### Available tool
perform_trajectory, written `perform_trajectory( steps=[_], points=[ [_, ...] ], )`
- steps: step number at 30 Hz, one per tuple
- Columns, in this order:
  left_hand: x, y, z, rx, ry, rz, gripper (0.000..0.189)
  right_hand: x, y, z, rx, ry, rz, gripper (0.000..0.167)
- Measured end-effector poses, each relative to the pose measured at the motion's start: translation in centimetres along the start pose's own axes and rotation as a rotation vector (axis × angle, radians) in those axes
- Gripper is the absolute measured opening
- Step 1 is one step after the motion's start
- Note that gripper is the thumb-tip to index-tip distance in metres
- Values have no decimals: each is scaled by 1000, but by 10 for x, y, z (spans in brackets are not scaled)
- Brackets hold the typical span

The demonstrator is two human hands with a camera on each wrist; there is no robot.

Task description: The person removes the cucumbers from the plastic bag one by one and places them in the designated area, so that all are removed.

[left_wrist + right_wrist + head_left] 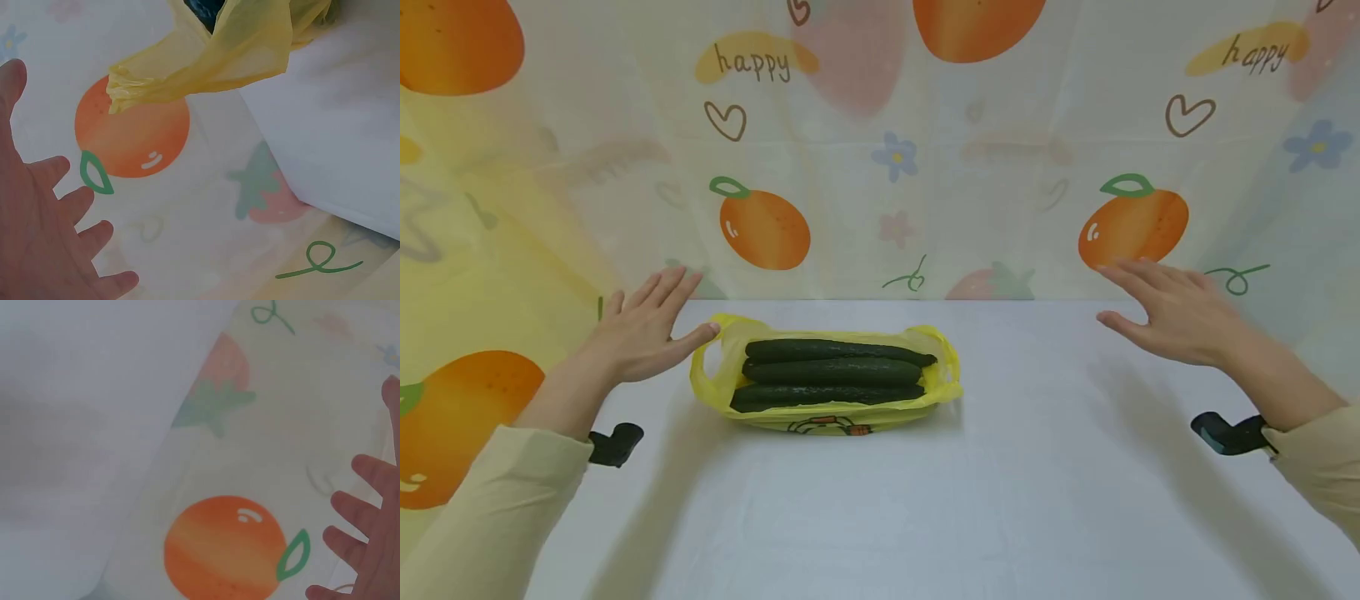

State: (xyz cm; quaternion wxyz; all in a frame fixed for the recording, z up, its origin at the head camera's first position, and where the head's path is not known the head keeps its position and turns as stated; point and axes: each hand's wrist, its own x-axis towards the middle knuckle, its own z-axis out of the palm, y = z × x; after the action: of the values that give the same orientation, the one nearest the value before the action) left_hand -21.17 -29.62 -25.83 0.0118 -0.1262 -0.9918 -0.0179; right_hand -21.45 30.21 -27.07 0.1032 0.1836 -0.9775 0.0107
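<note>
Three dark green cucumbers [835, 371] lie side by side in a yellow plastic bag [752, 417] on the white table. The bag's mouth is spread wide, with a handle loop at each end. My left hand [643, 333] is held up at the bag's left end, fingers straight and spread, its thumb overlapping the left handle in the head view. Seen from the left wrist, the hand [44, 212] stands apart from the yellow bag [250, 50]. Over the table's right side, well away from the bag, my right hand [1180, 317] is raised with straight fingers, holding nothing.
A pale curtain [1000, 167] printed with oranges, hearts and the word "happy" hangs behind the white table [880, 517] and along its sides. Dark camera mounts [1228, 433] sit at both wrists, by the cream sleeves.
</note>
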Motion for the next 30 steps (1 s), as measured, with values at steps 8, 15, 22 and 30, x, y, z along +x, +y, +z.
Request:
perform_trajectory(
  steps=[8, 15, 22, 30],
  points=[
    [-1, -5, 8, -43, 88, 20, 81, 10, -17, -2, 9, 50, -41, 65],
    [-1, -7, 14, -122, 145, 5, 79, 17, -35, -5, 37, 69, -64, 64],
    [-1, -9, 22, -266, 176, -41, 79, 26, -50, -3, 74, 155, -146, 62],
    [1, -5, 34, -424, 223, -30, 74, 36, -66, 3, 125, 216, -199, 59]
  ],
)
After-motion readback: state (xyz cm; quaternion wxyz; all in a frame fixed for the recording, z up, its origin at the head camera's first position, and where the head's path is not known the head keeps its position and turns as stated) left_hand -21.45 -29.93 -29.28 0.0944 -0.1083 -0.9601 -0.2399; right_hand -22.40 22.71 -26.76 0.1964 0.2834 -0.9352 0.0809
